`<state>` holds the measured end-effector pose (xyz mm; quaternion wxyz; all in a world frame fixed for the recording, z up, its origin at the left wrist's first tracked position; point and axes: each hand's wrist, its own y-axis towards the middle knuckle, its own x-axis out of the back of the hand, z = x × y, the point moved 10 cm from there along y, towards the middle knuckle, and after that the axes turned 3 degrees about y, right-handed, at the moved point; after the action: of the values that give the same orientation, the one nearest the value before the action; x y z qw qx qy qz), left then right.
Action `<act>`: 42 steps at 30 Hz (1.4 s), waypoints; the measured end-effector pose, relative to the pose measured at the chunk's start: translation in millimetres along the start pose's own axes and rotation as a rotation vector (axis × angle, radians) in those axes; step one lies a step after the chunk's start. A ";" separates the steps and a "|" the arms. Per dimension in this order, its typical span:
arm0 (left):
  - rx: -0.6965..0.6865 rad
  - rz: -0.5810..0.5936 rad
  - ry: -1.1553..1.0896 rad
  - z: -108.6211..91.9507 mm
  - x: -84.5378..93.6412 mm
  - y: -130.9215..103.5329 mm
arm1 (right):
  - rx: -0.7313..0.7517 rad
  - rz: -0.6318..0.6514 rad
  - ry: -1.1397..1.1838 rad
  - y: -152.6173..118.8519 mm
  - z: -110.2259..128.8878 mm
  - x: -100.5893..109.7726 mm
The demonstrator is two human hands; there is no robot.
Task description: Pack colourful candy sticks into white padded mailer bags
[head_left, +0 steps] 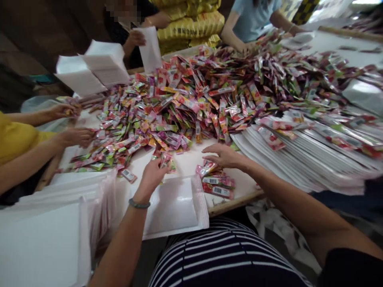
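Note:
A large heap of small colourful packets [185,103] covers the middle of the white table. My left hand [153,175], with a bracelet at the wrist, has its fingers closed around several packets [167,161] at the heap's near edge. Just below it lies a white padded envelope [175,207] at the table's front edge. To the right, my right hand [223,156] hovers over a small group of packets [218,185], fingers spread and partly curled above them. Whether its fingertips touch the top packets is hard to tell.
Stacks of white envelopes stand at the near left [44,235], on the right [305,155] and at the back left [92,67]. A person in yellow [18,139] reaches in from the left. Two people work at the far side, near yellow sacks [191,28]. The table's wooden edge [236,203] runs before me.

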<state>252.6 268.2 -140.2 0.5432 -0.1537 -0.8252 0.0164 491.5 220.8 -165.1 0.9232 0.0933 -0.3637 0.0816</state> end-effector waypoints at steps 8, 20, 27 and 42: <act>-0.665 0.145 0.122 -155.5 -53.4 -14.4 | 0.010 -0.007 -0.133 -75.7 15.5 -16.8; -0.566 0.294 0.240 -138.1 -98.3 16.8 | -0.201 -0.212 -0.252 -81.2 -24.8 29.7; -0.584 0.143 0.191 -149.1 -90.3 23.4 | -0.295 -0.230 0.096 -78.0 -44.4 2.4; -0.581 0.106 0.413 -125.0 -50.2 -109.2 | 0.072 0.245 -0.403 -88.9 26.0 -51.9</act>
<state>357.8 133.1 -112.6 0.6307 -0.3441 -0.6591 -0.2223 456.5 124.3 -192.2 0.8113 0.0955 -0.5461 0.1859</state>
